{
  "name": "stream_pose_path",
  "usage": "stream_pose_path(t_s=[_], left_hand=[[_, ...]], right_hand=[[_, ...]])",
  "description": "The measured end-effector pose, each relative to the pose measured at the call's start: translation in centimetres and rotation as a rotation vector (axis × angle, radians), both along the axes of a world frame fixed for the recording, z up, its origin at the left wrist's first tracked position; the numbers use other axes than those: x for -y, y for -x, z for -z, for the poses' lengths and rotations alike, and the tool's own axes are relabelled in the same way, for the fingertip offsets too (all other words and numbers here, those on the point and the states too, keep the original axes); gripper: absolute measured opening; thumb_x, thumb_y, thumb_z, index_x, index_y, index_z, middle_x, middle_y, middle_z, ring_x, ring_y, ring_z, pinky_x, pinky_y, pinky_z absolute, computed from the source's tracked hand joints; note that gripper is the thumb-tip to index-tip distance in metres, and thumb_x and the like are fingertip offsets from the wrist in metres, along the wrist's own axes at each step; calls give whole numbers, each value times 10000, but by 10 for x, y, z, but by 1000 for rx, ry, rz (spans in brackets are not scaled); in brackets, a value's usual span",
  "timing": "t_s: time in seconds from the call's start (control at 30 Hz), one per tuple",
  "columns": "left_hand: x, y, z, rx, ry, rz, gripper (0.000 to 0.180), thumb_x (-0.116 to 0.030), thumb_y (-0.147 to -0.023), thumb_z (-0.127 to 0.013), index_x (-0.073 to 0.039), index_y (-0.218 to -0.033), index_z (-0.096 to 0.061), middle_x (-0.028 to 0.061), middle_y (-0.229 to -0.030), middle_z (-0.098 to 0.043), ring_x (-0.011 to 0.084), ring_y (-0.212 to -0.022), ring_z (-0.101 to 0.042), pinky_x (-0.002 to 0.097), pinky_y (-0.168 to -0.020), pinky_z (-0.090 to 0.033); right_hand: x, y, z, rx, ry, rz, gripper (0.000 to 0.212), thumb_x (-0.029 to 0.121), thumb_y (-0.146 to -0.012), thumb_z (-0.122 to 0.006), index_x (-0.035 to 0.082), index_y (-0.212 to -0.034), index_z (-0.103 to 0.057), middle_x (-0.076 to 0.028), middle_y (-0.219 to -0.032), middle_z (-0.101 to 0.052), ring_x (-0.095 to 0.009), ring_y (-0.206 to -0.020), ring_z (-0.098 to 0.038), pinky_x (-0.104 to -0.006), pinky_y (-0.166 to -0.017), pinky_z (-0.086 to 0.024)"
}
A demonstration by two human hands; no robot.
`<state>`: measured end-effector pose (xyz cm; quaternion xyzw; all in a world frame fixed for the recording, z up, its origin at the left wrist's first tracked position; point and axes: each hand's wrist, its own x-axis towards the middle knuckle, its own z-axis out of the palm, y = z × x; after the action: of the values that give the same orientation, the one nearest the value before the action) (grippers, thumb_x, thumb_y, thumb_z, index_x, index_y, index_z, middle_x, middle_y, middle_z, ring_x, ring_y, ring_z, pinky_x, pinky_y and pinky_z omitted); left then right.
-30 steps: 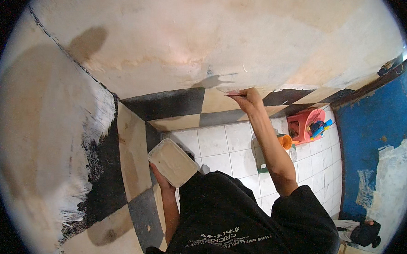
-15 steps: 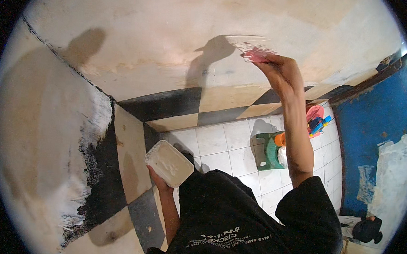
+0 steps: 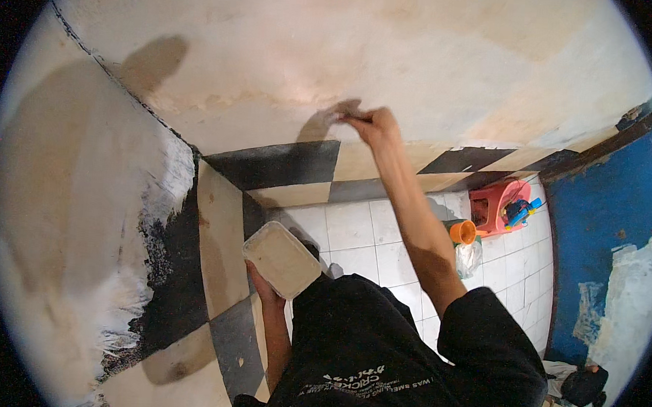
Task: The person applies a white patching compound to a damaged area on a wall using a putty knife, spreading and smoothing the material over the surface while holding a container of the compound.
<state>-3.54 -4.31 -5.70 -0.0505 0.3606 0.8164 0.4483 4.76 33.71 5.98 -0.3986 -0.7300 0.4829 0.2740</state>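
Note:
My left hand [image 3: 265, 283] is closed on the edge of a pale rectangular tub [image 3: 282, 262], held tilted at the lower left beside my torso. Some whitish paste lies inside it. Up at the wall [image 3: 451, 70], my right hand [image 3: 372, 125] is closed on a small flat putty spreader, now mostly hidden by the fingers and blurred at its tip. That hand's fingertips are close to the plastered surface, just above a black painted square [image 3: 280, 164]. Whether the spreader touches the wall I cannot tell.
On the white tiled floor stand a pink plastic stool [image 3: 497, 205] with blue and yellow things on it, an orange cup [image 3: 462, 231] and a clear plastic bag [image 3: 468, 259]. A blue panel [image 3: 599, 196] is at the right. A person in a dark cap [image 3: 584, 385] is at the lower right.
My right hand has moved left and down along the wall with the pink spreader. The thick white smear under it is no longer visible. The tub in my left hand has shifted slightly right.

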Motion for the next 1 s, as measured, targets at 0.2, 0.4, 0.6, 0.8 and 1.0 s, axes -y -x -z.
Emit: stream_pose_path(t_s=[0.2,0.4,0.6,0.8,1.0], left_hand=[[4,-1,-5,12,-16,-18,739,-645,-866,-372,-108,-1370,-310,124,-1346,-412,314,-1185,-461,462,-964,-427],[2,-3,-15,-15,1,0,755,-642,-877,-348,-99,-1395,-268,136,-1372,-386,314,-1222,-433,458,-984,-411],[0,-1,-13,7,-13,-3,759,-643,-881,-335,-93,-1399,-261,145,-1381,-373,316,-1235,-417,448,-1009,-385],[2,2,-13,-6,-9,10,751,-635,-885,-335,-92,-1397,-261,146,-1382,-372,319,-1232,-421,447,-1007,-387],[-2,-3,-28,-7,8,16,733,-621,-893,-337,-90,-1394,-267,144,-1379,-377,320,-1227,-428,445,-998,-398]], right_hand=[[73,-9,-136,-1214,1022,275,307,-87,-873,-278,-271,-1110,-213,-350,-1151,-353,-471,-1116,-415,-513,-1026,-383],[70,-53,-85,-1130,1015,261,341,-108,-849,-281,-276,-1139,-220,-376,-1200,-335,-465,-1156,-402,-519,-1044,-357],[-4,-52,-1,-683,793,192,366,-88,-837,-259,-305,-1131,-228,-388,-1212,-326,-477,-1190,-362,-553,-1053,-327],[-1,-40,-119,-1032,1136,427,476,164,-930,-487,-283,-1065,-397,-328,-1089,-501,-363,-1102,-504,-411,-949,-470],[64,-81,-150,-1094,796,341,315,-107,-851,-272,-307,-1093,-304,-374,-1125,-427,-445,-1106,-461,-470,-1027,-404]])
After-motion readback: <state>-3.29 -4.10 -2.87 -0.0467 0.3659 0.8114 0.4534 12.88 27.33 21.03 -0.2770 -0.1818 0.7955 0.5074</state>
